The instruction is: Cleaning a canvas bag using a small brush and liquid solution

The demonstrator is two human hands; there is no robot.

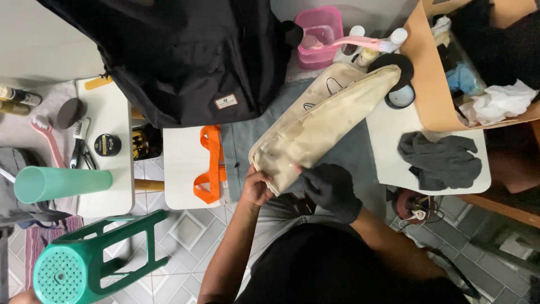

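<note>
The bare left hand is pinching the near corner of a cream canvas bag, fingers clenched on the hem, while the black-gloved right hand is gripping the same end from the other side. The bag is lying slantwise over a grey cloth on the white tabletop. It is looking soft, limp and light, likely sagging wherever unsupported, so the stitched edges seem the surest hold. Farther off, a black backpack is resting.

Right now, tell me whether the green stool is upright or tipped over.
Tipped over. The green stool lies on its side on the tiled floor, its round perforated seat facing the camera and its legs pointing sideways.
</note>
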